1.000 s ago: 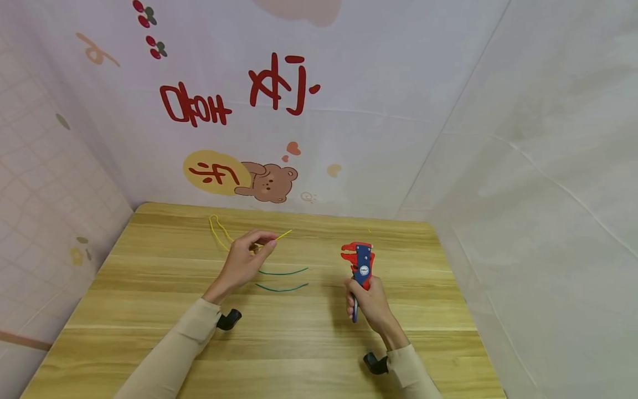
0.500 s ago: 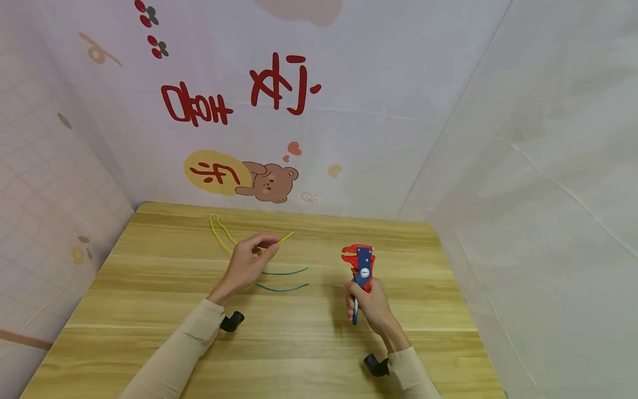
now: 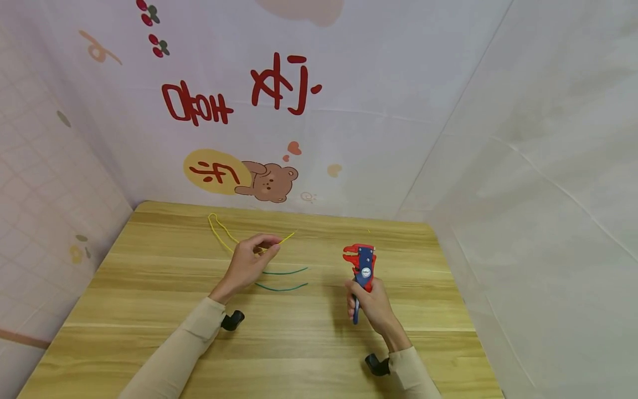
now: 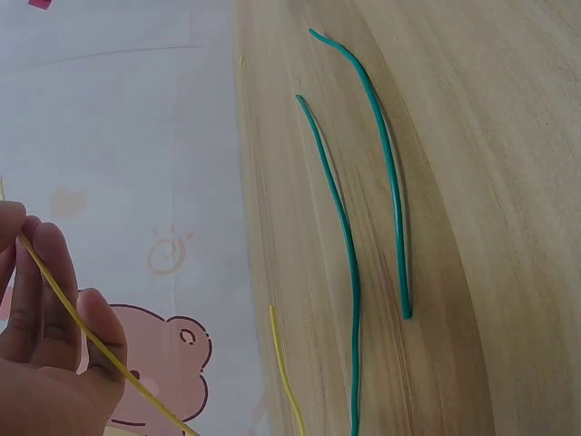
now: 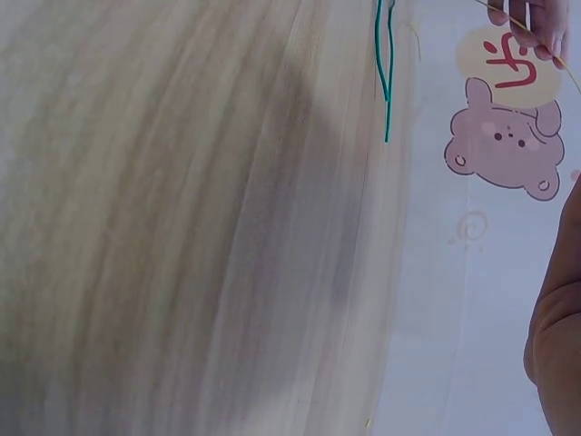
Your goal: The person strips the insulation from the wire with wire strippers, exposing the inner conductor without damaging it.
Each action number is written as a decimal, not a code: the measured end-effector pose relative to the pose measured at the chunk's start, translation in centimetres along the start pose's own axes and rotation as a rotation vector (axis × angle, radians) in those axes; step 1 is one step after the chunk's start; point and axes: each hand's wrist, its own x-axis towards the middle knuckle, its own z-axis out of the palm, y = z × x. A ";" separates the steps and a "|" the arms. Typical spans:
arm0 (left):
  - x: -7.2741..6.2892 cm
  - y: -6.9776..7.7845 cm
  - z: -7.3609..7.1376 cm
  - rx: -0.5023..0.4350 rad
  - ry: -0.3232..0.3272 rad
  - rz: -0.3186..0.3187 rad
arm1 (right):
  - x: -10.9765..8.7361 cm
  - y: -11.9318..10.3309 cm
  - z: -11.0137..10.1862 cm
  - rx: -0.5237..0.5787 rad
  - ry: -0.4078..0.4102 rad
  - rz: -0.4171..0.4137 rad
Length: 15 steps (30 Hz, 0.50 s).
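My left hand [image 3: 246, 265] pinches a thin yellow wire [image 3: 287, 238] near one end, between thumb and fingertips. The short end points up and right, with a paler, finer tip. In the left wrist view the yellow wire [image 4: 73, 312] runs down across the fingers. My right hand [image 3: 372, 302] grips the handles of a blue and red wire stripper [image 3: 366, 260], held upright with its red jaws apart and facing left. Nothing is between those jaws. The right wrist view shows only part of this hand [image 5: 558, 318], and the stripper is out of that frame.
Two short green wires, one farther [image 3: 285, 272] and one nearer [image 3: 282, 289], lie on the wooden table [image 3: 299, 343] between the hands. A yellow wire loop [image 3: 217, 233] lies at the back left. A tiny yellow scrap [image 3: 369, 231] is at the back right, near the wall [image 3: 369, 155].
My left hand has shifted slightly right with the yellow wire, mostly in the first half second. The right hand and wire stripper have stayed almost still.
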 end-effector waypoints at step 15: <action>0.2 -0.2 0.5 0.050 -0.034 0.013 | -0.1 0.0 -0.1 -0.033 0.019 0.003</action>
